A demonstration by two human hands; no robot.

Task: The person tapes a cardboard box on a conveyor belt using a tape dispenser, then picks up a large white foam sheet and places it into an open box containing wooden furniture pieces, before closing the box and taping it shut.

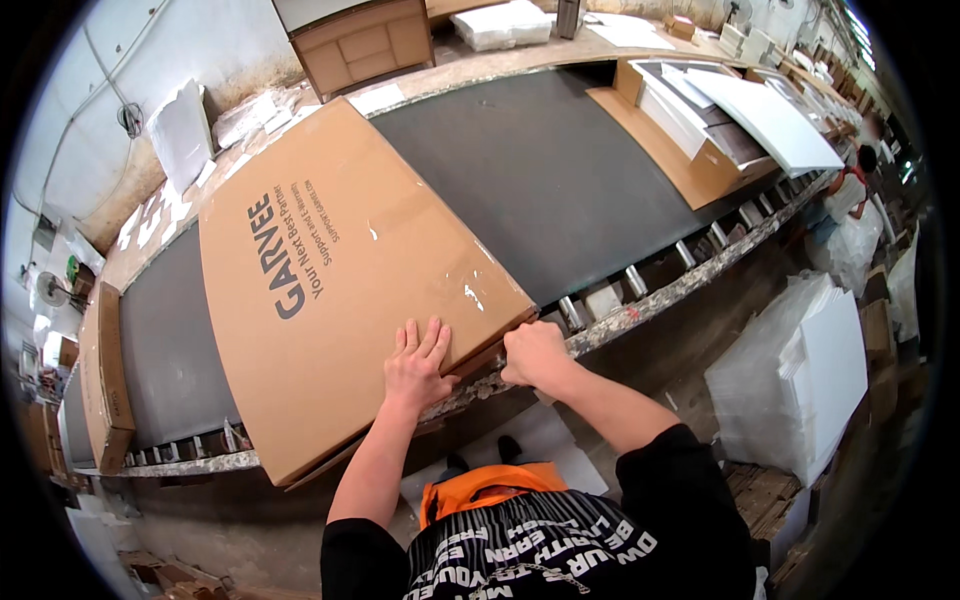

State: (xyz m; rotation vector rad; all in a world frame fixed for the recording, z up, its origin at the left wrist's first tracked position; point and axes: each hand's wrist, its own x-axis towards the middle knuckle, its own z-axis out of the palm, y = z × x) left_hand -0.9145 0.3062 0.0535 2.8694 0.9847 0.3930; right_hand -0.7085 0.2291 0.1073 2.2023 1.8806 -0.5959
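A large, flat brown cardboard box (pixel 350 270) with dark print lies across the conveyor belt in front of me. My left hand (pixel 418 368) rests flat on its top near the close edge, fingers spread and thumb toward the side. At the box's near right corner, my right hand (pixel 535 355) is closed with its fingers curled down against the side. Whatever those fingers grip is hidden beneath the hand. Small pale scuffs or tape bits show on the box top.
The dark conveyor belt (pixel 500 170) runs left to right, with metal rollers (pixel 637 280) along its near side. An open carton (pixel 700 150) with white panels sits to the right. Wrapped white foam sheets (pixel 800 380) stand at lower right. Another carton (pixel 105 380) lies left. A person (pixel 850 200) is at far right.
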